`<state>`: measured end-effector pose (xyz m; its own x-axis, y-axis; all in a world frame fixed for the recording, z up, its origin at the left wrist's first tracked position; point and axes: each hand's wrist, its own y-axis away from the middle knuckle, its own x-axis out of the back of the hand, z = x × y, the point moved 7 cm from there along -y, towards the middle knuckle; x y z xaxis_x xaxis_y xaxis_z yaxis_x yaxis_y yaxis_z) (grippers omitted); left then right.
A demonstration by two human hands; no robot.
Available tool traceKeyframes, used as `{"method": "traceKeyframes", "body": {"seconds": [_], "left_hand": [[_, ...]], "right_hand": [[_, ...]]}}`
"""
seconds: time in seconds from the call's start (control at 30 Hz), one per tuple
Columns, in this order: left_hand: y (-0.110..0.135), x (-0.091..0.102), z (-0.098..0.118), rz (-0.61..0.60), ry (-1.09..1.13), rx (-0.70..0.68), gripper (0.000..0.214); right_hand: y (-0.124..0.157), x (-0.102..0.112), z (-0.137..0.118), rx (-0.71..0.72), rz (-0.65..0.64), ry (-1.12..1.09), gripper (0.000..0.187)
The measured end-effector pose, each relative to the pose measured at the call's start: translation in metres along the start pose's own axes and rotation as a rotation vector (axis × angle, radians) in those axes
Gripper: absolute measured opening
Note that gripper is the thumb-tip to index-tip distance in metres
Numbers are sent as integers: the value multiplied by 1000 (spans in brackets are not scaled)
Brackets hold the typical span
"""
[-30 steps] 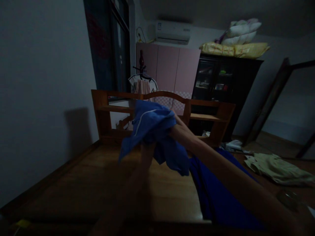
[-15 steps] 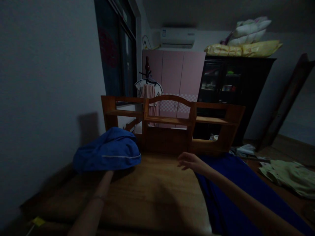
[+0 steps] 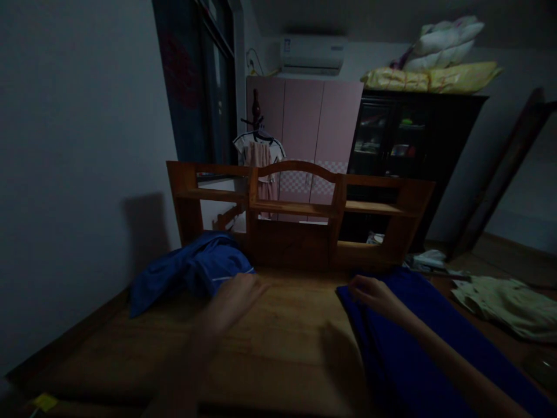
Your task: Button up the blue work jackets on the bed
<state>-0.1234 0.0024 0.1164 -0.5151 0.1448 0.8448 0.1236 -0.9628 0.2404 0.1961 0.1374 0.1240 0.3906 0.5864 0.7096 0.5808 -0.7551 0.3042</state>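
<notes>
A crumpled light blue garment (image 3: 191, 270) with a white stripe lies at the back left of the wooden desk (image 3: 282, 337). My left hand (image 3: 232, 299) hovers just right of it, smeared by motion, holding nothing that I can see. My right hand (image 3: 369, 292) rests with its fingers down on the top left corner of a dark blue cloth (image 3: 418, 342), which lies along the right side of the desk.
A wooden shelf unit (image 3: 300, 215) stands along the desk's back edge. A wall runs on the left. A pale green garment (image 3: 500, 299) lies at the right. Behind are a pink wardrobe (image 3: 304, 128) and a dark cabinet (image 3: 409, 151) with bedding on top.
The light blue garment went from both hands to the back left of the desk and was let go. My left hand pulled back to the right. My right hand came down onto the dark blue cloth.
</notes>
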Motion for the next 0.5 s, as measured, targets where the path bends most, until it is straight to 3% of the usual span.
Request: {"method": "traceKeyframes", "body": {"seconds": [0.1,0.2,0.27,0.37,0.5], "left_hand": [[-27,-24,60,56,34,-208,39],[-56,-61,94,102,84,-308,34],[-70,-87,102,134,70,-315,31],[-78,-118,106,149,62,-319,28],[-74,-136,107,188,106,-287,27]], "right_hand": [[4,27,26,-54,67,284,26],[15,43,58,-172,112,530,27],[27,43,72,-243,145,659,36],[43,24,77,-280,157,780,53],[39,-3,70,-285,208,886,57]]}}
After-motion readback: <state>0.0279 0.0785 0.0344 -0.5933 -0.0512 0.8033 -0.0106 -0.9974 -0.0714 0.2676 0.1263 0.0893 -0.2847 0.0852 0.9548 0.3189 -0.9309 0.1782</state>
